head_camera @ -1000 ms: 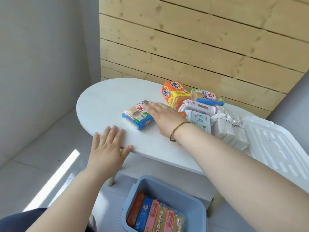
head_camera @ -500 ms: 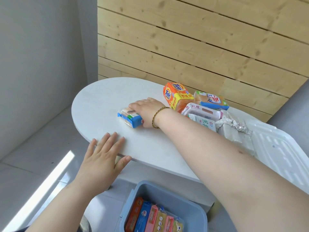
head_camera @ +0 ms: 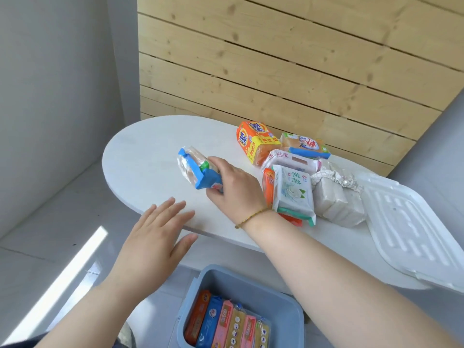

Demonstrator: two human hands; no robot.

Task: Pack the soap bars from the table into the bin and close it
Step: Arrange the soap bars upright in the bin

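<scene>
My right hand (head_camera: 233,187) grips a blue-wrapped soap bar (head_camera: 194,168) and holds it tilted, lifted off the white oval table (head_camera: 140,156). My left hand (head_camera: 155,237) lies flat with fingers spread at the table's front edge, holding nothing. More wrapped soaps are piled at the right: an orange Tide bar (head_camera: 256,141), a white-green pack (head_camera: 293,194), a white-pink pack (head_camera: 291,159), and pale bars (head_camera: 336,202). Below the table stands the blue bin (head_camera: 276,302) with several soap bars standing in a row inside.
The white bin lid (head_camera: 411,227) lies on the table's right end, overhanging the edge. A wooden plank wall (head_camera: 301,59) runs behind the table, and a grey wall is at the left. Tiled floor shows at the lower left.
My right hand closed on the blue-wrapped soap bar and tipped it up off the table. My left hand stayed at the table's front edge.
</scene>
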